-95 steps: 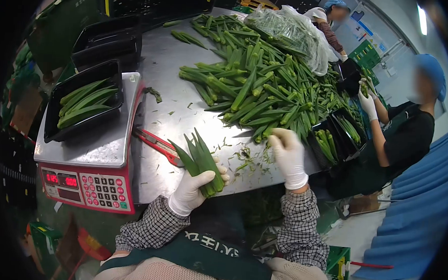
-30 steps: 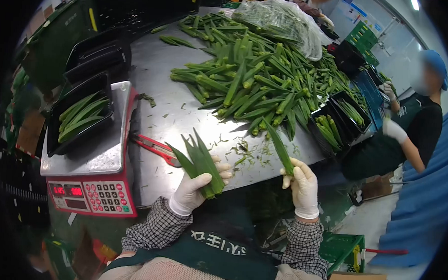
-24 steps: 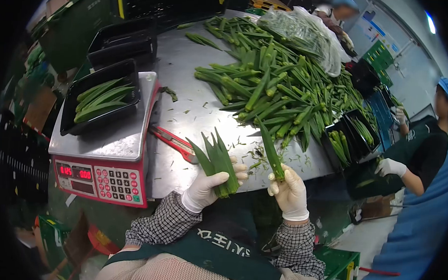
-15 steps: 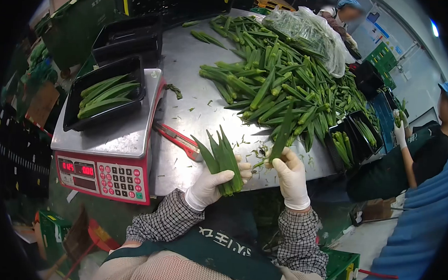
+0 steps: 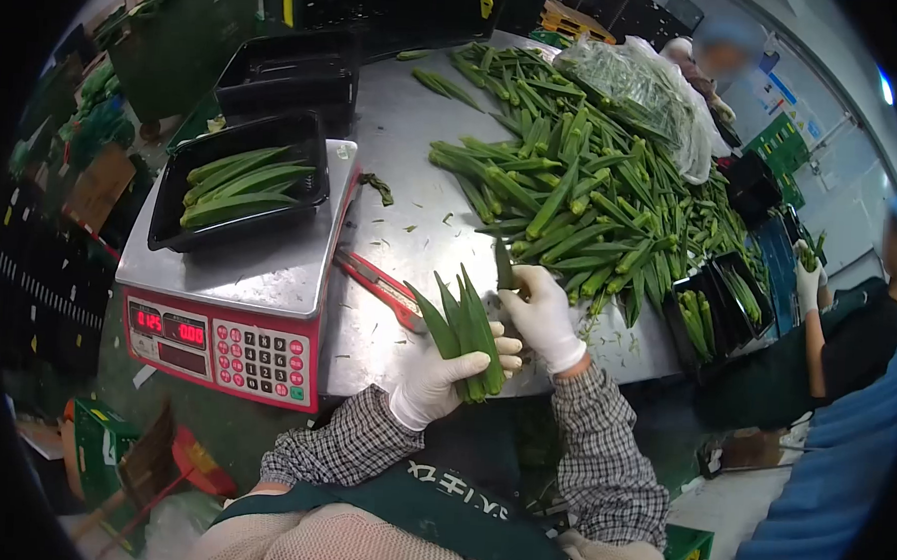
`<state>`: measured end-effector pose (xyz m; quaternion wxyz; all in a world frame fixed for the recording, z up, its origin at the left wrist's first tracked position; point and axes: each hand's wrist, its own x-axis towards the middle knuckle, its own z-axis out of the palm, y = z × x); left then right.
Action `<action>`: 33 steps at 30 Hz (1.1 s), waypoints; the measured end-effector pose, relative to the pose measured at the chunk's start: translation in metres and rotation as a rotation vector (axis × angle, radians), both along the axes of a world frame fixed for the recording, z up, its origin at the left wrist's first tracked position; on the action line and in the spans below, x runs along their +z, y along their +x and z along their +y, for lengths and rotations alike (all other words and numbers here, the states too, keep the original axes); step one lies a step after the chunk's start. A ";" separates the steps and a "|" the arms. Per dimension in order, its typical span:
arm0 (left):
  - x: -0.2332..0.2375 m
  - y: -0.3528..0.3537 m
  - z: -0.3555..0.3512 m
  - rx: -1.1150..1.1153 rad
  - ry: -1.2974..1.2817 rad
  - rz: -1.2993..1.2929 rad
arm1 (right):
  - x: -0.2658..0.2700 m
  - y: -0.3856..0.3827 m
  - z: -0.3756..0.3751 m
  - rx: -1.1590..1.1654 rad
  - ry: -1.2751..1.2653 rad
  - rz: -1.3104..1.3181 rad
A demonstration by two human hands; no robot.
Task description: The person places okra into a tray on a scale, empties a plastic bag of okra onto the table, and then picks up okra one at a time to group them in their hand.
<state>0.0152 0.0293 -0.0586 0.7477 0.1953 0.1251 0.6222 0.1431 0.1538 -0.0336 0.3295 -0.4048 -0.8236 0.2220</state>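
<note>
My left hand (image 5: 442,382), in a white glove, is wrapped round several okra pods (image 5: 464,333) that stand tips up. Close to its right, my gloved right hand (image 5: 544,318) pinches a single okra pod (image 5: 503,264), partly hidden by the fingers. Both hands are over the front edge of the metal table (image 5: 390,237). Beyond them lies a big heap of okra (image 5: 573,185). To the left, a black tray (image 5: 238,233) with several okra pods rests on the red scale (image 5: 221,340).
A red box cutter (image 5: 383,289) lies beside the scale. Another black tray (image 5: 287,78) stands behind it. Two filled black trays (image 5: 702,326) are at the right, near a co-worker (image 5: 852,328). A clear plastic bag (image 5: 642,98) lies on the heap. Another person works at the back.
My right hand has moved left with its okra pod, from beside the heap to just by my left hand. The view has shifted a little, so the scale and table appear further right.
</note>
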 end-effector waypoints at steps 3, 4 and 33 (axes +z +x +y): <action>0.005 -0.001 -0.002 -0.022 -0.031 -0.004 | 0.009 0.002 0.003 -0.004 -0.173 0.273; 0.004 0.000 -0.002 -0.012 -0.031 0.006 | 0.012 0.004 0.001 -0.081 -0.062 0.015; 0.000 -0.003 -0.005 -0.063 -0.005 -0.142 | 0.051 0.021 -0.096 0.059 0.043 0.145</action>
